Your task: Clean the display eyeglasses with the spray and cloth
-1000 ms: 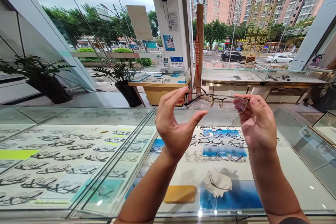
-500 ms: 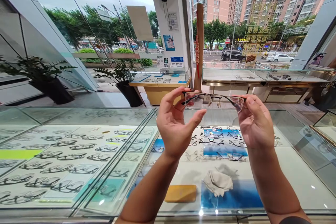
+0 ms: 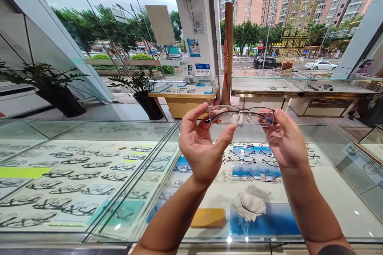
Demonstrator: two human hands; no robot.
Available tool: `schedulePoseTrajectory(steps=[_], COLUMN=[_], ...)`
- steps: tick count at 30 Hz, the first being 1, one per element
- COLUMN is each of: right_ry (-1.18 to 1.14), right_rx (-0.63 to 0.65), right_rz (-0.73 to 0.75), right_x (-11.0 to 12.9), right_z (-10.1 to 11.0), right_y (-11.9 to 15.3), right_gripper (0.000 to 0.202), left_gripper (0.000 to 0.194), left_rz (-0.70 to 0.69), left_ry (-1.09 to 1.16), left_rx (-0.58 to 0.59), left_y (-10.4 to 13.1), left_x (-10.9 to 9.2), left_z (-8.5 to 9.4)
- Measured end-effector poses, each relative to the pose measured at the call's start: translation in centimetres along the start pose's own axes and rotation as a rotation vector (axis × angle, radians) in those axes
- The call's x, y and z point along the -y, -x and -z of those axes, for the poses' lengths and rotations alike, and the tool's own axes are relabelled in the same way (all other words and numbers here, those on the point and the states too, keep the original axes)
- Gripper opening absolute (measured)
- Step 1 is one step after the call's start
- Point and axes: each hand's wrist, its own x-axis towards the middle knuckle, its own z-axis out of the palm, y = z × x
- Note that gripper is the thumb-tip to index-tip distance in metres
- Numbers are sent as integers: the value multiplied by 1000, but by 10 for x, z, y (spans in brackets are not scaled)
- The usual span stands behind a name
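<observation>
Both hands hold up one pair of half-rim glasses (image 3: 243, 110) above the glass display case. My left hand (image 3: 202, 143) grips the frame's left corner between its fingers, with the thumb stretched below the left lens. At the right corner, my right hand (image 3: 287, 139) pinches the frame with thumb and fingers. The lenses face the camera, and the dark temples show folded or angled behind them. Below the hands, a crumpled pale cloth (image 3: 249, 206) and a yellow-orange case (image 3: 208, 218) lie on the counter.
Rows of glasses (image 3: 82, 175) lie in the left display case. More glasses (image 3: 241, 159) lie on a blue-and-white sheet beyond the cloth, and a blue sheet (image 3: 269, 223) is under it. A wooden post (image 3: 228, 55), potted plants (image 3: 148, 99) and further showcases (image 3: 266, 84) stand behind.
The glasses have tilted so that the lenses face the camera more squarely and the frame sits more level. My right hand has shifted slightly left.
</observation>
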Motion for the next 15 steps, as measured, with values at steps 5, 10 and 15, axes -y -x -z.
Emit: schedulePoseTrajectory(steps=[5,10,15], right_ry=[40,272,674], right_rx=[19,239,346], right_rz=[150,421,716], right_x=[5,16,18], right_z=[-1,0,2], right_y=[5,12,9], right_gripper=[23,32,40], left_gripper=[62,54,57], left_rz=[152,649,1066], left_ry=[132,548,790], left_rx=[119,366,586], left_y=[-11,-29,-29], left_x=[15,19,12], left_z=[11,17,10])
